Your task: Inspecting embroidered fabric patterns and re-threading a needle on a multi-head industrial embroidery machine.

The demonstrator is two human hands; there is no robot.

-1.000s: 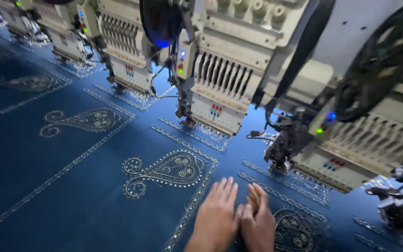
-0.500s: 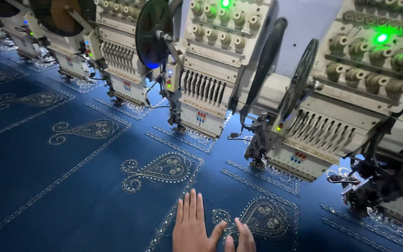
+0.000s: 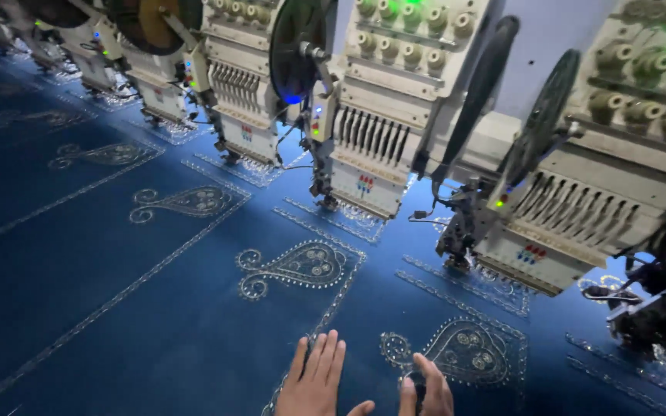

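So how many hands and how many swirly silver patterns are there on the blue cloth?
Hands: 2, the left hand and the right hand, both low on the blue cloth.
Swirly silver patterns: 5, in a row running away to the left; the farthest one is faint.
Total: 7.

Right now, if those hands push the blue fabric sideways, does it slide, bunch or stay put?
Probably stays mostly put: the blue fabric lies flat and wrinkle-free under the embroidery heads, so it looks tensioned. Off the machine it would likely be floppy. The left hand rests flat on it without denting it. The beaded motifs probably add grip and could snag.
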